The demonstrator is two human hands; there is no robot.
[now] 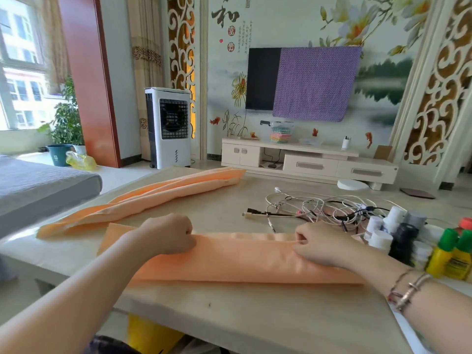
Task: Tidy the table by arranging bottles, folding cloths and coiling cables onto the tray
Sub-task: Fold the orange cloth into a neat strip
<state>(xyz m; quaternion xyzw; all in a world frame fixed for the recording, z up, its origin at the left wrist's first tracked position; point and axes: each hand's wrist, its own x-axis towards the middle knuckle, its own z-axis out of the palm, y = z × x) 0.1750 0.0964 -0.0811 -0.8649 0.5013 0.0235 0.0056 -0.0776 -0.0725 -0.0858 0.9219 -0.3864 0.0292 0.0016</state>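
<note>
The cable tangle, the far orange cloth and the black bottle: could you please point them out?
cable tangle [316, 208], head view, on the white loops at its middle
far orange cloth [163, 194], head view, mid-length on its top
black bottle [403, 242], head view, on its body

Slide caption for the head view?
Both hands pinch the near orange cloth mid-fold; cables tangled beyond.

- Far beyond fingers: painted mural wall [383, 80], TV [263, 77] half under purple cover [315, 83], low cream TV cabinet [306, 162].
- Beyond-left: white air cooler [168, 127], red pillar [88, 80], bright window [20, 62] w/ plants [67, 118].
- Left: grey sofa [38, 185].
</note>
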